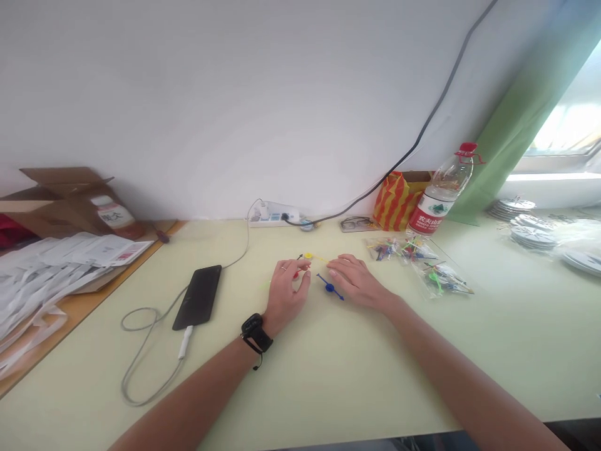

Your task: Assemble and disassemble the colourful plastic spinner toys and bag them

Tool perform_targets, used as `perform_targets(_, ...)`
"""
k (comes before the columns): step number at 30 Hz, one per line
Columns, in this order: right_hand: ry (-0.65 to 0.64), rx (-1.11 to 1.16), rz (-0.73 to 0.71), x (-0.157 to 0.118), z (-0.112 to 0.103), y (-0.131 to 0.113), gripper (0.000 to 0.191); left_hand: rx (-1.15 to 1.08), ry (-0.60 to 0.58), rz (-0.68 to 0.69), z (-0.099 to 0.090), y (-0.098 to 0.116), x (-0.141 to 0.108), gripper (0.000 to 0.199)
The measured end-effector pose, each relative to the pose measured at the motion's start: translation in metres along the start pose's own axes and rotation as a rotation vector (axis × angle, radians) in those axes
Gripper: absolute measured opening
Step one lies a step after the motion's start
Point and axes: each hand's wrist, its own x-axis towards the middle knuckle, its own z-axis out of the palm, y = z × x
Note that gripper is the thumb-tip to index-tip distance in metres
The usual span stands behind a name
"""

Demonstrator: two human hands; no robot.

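Note:
Near the middle of the table, my left hand (287, 291) has its fingers curled over a red plastic spinner arrow (297, 274), with thumb and forefinger closed about it. Much of that arrow is hidden by the fingers. My right hand (355, 282) lies low over the table with its fingers stretched out, their tips at the end of a yellow spinner arrow (308, 255). Between the hands lies a blue spinner arrow (330, 288), flat on the table. A black arrow tip (300, 256) shows just beyond my left fingers.
Bags of coloured arrows (434, 275) lie right, before a large water bottle (436, 194) and a striped bag (397, 200). Glasses (357, 223) and a power strip (275, 215) sit by the wall. Left are a phone (197, 297) on a cable and packets (75, 257). Stacked discs (533, 235) stand far right.

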Motion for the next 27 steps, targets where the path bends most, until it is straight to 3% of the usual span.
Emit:
perform_targets(13,-0.006,-0.017,-0.012,0.000,-0.001,0.003,0.045,0.001,0.002,0.001,-0.001,0.000,0.000,0.019)
perform_targets(21,0.047,-0.009,-0.044,-0.005,-0.015,0.005,0.046,0.014,-0.001,0.004,-0.001,0.000,-0.001,0.017)
perform_targets(24,0.132,0.003,-0.029,-0.007,-0.020,0.009,0.050,0.024,-0.087,0.067,-0.004,0.004,-0.001,0.020)
perform_targets(27,0.207,0.013,-0.007,-0.009,-0.023,0.010,0.056,0.036,-0.309,0.216,-0.007,0.009,-0.003,0.030)
